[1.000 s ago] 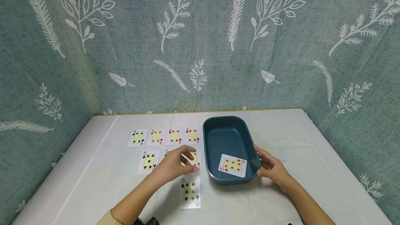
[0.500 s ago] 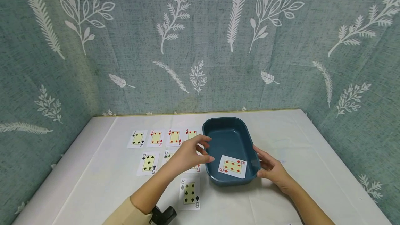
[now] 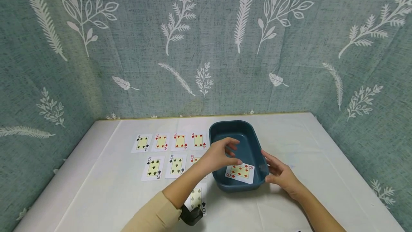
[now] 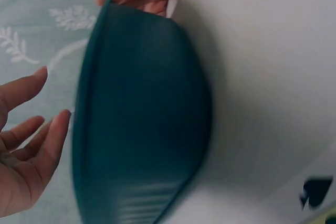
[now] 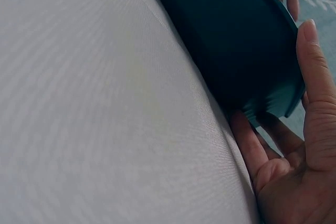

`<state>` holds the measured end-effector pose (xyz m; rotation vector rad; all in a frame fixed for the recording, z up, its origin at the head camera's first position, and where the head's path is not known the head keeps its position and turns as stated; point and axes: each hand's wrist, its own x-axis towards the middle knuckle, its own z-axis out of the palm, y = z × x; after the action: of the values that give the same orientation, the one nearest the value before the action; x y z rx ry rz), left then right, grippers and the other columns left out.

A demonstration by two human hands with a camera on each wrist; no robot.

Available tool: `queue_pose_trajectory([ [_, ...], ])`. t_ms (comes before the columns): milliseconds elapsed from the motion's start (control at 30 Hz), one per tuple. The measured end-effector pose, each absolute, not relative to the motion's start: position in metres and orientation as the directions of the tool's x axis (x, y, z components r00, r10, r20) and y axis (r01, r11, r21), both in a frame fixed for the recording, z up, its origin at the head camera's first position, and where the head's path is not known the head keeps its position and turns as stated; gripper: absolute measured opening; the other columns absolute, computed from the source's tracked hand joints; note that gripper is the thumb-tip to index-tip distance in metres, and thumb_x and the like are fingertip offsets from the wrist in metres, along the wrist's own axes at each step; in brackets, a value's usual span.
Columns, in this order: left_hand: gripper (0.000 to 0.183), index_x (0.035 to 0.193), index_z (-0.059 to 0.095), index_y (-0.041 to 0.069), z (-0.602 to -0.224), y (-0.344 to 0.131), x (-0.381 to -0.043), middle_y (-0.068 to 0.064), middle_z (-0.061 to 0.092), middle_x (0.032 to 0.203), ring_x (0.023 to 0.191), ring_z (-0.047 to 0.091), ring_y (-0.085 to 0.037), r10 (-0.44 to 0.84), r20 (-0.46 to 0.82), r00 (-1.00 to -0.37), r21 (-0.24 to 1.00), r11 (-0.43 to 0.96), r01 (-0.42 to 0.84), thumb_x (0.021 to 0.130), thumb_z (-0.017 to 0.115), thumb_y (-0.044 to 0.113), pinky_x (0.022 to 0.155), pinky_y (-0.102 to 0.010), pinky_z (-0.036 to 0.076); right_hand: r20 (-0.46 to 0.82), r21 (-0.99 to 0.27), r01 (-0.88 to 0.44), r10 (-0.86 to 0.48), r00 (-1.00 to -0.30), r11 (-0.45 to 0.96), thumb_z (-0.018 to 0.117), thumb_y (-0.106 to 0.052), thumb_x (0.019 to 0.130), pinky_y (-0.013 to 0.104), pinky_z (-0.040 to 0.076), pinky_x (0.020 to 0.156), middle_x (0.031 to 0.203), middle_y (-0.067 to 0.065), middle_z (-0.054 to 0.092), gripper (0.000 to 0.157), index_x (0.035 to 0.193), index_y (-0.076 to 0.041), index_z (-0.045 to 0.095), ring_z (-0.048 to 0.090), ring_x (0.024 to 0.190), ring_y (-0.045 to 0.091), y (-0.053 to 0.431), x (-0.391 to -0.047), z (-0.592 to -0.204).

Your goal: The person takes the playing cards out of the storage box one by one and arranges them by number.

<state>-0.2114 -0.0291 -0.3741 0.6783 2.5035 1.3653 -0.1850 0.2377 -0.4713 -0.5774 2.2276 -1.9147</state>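
Note:
A dark teal tray stands on the table, with a six of diamonds lying face up in its near end. My left hand is over the tray, thumb and fingers apart and nothing between them. Its thumb tip overlaps the card's top edge in the head view; I cannot tell whether it touches. At the tray's near right corner, my right hand grips the side. In the right wrist view, the right thumb lies along the rim while other fingers reach beneath the wall. The left wrist view shows the tray's outer wall.
Left of the tray, a row of fours includes a four of hearts. Below it lie fives, among them a five of clubs. My left forearm partly covers a six of spades. A patterned cloth hangs behind the table.
My left hand has moved right, from above the five of diamonds across the tray's left rim to over the six of diamonds. The right hand and tray have stayed in place.

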Motion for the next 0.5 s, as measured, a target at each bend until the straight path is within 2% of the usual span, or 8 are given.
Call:
queue_pose_trajectory([
  [167,0.058,0.129,0.055,0.008,-0.381,-0.014,-0.217,-0.013,0.062,0.118,0.105,0.060,-0.024,0.507,0.018,-0.862,0.807,0.501,0.312,0.077,0.079,0.020,0.085,-0.032,0.051,0.152,-0.975,-0.204,-0.395,-0.906,0.093,0.068,-0.017,0.088,0.017,0.044,0.090,0.137,0.036,0.037,0.073,0.148,-0.009,0.029,0.058,0.108,0.008,0.238,-0.187,-0.472],
  [500,0.058,0.127,0.058,0.010,-0.398,0.004,-0.220,-0.007,0.064,0.114,0.102,0.061,-0.020,0.532,-0.069,-0.844,0.663,0.656,0.359,0.074,0.081,0.017,0.082,-0.029,0.050,0.178,-0.973,-0.222,-0.415,-0.892,0.058,0.069,-0.019,0.088,0.017,0.044,0.090,0.138,0.038,0.035,0.074,0.149,-0.009,0.029,0.058,0.109,0.010,0.239,-0.185,-0.474],
])
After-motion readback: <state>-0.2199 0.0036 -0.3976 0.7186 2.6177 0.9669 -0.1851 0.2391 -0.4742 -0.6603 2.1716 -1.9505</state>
